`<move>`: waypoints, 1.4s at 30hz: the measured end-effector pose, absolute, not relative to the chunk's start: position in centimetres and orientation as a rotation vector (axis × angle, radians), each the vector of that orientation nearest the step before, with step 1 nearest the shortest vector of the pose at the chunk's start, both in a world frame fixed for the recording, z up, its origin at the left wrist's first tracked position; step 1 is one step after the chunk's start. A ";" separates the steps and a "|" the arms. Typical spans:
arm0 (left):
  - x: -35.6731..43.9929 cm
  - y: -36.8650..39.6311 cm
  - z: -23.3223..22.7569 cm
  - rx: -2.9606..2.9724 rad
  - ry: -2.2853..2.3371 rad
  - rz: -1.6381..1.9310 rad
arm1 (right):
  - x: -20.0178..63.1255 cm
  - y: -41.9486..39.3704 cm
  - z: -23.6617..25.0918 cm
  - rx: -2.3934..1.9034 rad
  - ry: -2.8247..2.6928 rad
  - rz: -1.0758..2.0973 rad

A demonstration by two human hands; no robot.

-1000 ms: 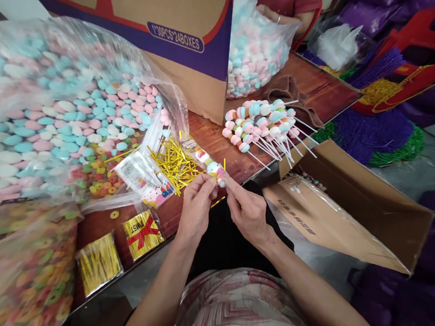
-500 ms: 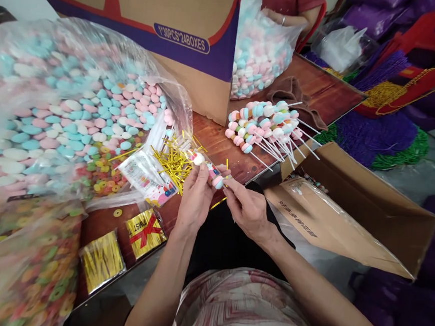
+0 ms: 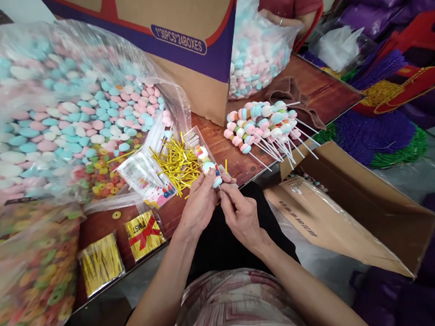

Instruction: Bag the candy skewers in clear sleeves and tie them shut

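Candy skewer point(image 3: 207, 163) in its clear sleeve, pinched between left hand point(image 3: 199, 204) and right hand point(image 3: 240, 216) grips.

Two hands, left point(image 3: 199, 202) and right point(image 3: 240, 216), meet at lower centre on one wrapped candy stick point(image 3: 207, 163). Three candy bags: a big one point(image 3: 55, 115) at left, a ring-candy one point(image 3: 24, 268) at lower left, one point(image 3: 256, 50) at top centre. Two boxes: a printed one point(image 3: 156, 22) at top, an open one point(image 3: 353, 209) at right. Two gold tie packs point(image 3: 120, 248) sit lower left. One pile each of loose ties point(image 3: 176, 162) and finished sticks point(image 3: 265, 124), too many to count.
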State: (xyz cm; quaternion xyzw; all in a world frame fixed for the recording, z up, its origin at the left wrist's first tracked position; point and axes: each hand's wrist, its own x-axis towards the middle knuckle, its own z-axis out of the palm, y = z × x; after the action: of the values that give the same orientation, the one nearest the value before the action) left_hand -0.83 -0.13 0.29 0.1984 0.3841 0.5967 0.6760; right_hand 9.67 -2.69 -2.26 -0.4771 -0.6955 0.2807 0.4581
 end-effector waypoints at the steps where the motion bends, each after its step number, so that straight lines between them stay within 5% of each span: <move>1: -0.9 -0.2 0.2 0.452 0.859 1.333 | 9.5 -2.5 -2.2 -1.182 -1.690 0.714; 9: -2.4 0.2 0.0 0.349 0.828 1.261 | 10.1 -2.0 -1.5 -1.138 -1.574 0.880; 28: -2.6 2.0 0.8 0.195 0.882 1.364 | 11.0 -1.8 -2.6 -0.954 -2.148 0.139; 42: -2.5 1.0 0.5 0.304 0.793 1.238 | 9.2 -2.6 -2.0 -0.998 -1.700 0.653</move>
State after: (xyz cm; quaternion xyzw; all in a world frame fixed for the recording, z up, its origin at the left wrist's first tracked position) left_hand -2.46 1.04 0.48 0.1380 0.3603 0.5625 0.7313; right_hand 9.22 -2.62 -2.02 -0.4140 -0.7052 0.2710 0.5078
